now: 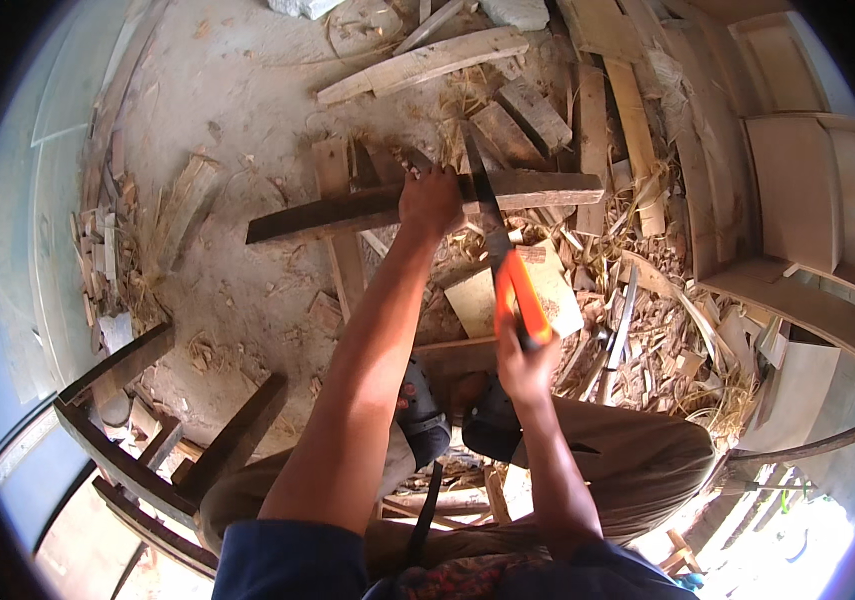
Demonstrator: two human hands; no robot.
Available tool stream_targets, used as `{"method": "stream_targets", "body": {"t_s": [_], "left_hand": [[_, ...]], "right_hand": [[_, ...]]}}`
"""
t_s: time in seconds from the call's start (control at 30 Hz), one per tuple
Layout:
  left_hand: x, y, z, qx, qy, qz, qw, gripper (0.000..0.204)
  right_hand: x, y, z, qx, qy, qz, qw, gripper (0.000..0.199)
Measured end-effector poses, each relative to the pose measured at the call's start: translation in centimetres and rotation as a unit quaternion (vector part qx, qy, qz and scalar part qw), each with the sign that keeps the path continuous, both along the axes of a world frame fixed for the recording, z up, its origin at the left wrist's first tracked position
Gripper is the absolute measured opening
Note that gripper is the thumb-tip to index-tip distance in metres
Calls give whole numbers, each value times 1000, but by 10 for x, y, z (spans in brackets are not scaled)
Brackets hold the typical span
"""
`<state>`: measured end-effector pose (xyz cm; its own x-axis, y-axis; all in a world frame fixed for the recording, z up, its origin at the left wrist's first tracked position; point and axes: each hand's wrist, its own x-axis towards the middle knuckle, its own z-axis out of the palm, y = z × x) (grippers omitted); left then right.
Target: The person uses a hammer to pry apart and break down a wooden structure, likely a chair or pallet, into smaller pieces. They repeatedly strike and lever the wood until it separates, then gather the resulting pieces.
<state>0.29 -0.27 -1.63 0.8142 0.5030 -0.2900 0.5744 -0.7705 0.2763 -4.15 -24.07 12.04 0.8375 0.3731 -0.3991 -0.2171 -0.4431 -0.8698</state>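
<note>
Handsaw and wood scraps suggest a workshop.

No words, labels, numbers or signs can be read anywhere here, left or right, near or far: none on the saw, none on the dark beam under it, and the small reddish marks on the near left shoe are too small to tell whether they are lettering
</note>
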Motion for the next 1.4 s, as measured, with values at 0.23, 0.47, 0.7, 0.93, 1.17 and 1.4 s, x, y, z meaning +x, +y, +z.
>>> {"method": "stream_targets", "body": {"t_s": [0.23,0.47,0.7,0.93,1.17,1.4], "left_hand": [[-5,5,20,-50,53,5,997,42],[11,11,23,-25,38,6,999,52],[4,15,28,-82,84,28,993,47],[23,28,32,-142,81,32,986,46],[12,33,29,-117,83,38,989,40],[24,40,30,-158,70,78,982,37]], "right_hand": [[-42,-93,45,-60,-14,117,991,7],[27,15,-6,-72,-32,60,995,22],[-28,-88,41,-17,-77,110,991,9],[33,22,-11,-14,-26,73,997,18],[-27,-93,48,-7,-58,104,993,9],[36,43,-44,28,-149,62,986,27]]}}
